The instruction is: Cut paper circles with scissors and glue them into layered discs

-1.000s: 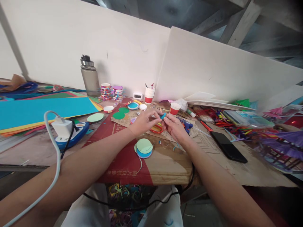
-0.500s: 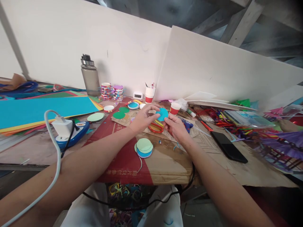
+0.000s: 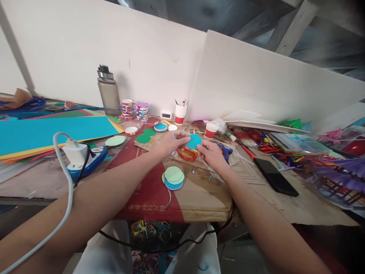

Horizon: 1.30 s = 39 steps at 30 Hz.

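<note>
Between both hands I hold a teal paper disc (image 3: 194, 141) upright above the cardboard-covered table (image 3: 199, 198). My left hand (image 3: 171, 142) pinches its left edge and my right hand (image 3: 209, 154) grips its lower right edge. Just under the disc lie red-handled scissors (image 3: 186, 154). Closer to me sits a small stack of pale green and blue paper circles (image 3: 173, 177).
Large coloured paper sheets (image 3: 51, 131) lie at the left beside a power strip with a white charger (image 3: 82, 158). A grey water bottle (image 3: 108, 91), stacked rings (image 3: 134, 110) and paper cups (image 3: 180, 113) line the back. A black phone (image 3: 275, 176) and a blue glue gun (image 3: 225, 150) lie right.
The disc was edge-on and low between my fingers a second ago; it was turned to face me, raised slightly, and now sits a bit lower again.
</note>
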### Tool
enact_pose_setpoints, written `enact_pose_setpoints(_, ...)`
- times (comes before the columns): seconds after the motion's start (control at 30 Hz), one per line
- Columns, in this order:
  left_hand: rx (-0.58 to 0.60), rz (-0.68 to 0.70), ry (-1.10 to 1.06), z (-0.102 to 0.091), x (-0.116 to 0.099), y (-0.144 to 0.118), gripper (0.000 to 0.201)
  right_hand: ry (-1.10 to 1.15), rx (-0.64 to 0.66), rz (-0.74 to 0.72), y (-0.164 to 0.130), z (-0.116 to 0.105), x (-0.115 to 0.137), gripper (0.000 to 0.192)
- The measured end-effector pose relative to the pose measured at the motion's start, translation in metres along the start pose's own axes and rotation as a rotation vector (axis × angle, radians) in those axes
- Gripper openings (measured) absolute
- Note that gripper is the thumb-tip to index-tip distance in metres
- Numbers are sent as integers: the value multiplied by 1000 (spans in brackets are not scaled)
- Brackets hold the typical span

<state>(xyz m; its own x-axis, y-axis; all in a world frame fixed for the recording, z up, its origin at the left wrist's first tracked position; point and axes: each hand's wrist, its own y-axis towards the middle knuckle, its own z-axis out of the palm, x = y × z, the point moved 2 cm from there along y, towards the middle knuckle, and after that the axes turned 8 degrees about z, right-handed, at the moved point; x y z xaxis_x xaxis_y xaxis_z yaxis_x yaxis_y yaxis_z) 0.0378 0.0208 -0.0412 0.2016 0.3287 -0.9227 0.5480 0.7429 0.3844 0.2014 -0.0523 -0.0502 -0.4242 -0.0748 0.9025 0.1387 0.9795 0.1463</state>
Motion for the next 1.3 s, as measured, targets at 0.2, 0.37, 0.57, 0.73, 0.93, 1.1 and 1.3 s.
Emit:
enact_pose_setpoints(0.2,-7,30,99,-1,-8,-1,34,-121,-33,-117,-4,0,5,29)
enact_pose_setpoints(0.37,29,-24,84,2,-13,-4,35,-92,14,-96,-1,-1,3,38)
enact_pose_setpoints(0.57,36,-32,90,4,-10,-5,31,-86,42,-104,0,0,-1,42)
enact_pose_setpoints(0.73,-219,-42,-102,-8,-6,1,19,-173,-6,-183,-8,1,7,27)
enact_pose_setpoints(0.93,-318,-88,-254,-13,-11,2,8,-386,320,-433,-35,22,37,35)
enact_pose_setpoints(1.1,-304,-67,-223,-11,-10,2,17,-570,613,-473,-41,42,44,42)
enact_pose_setpoints(1.3,-405,-48,-234,-16,-5,4,17,-561,645,-467,-20,49,49,17)
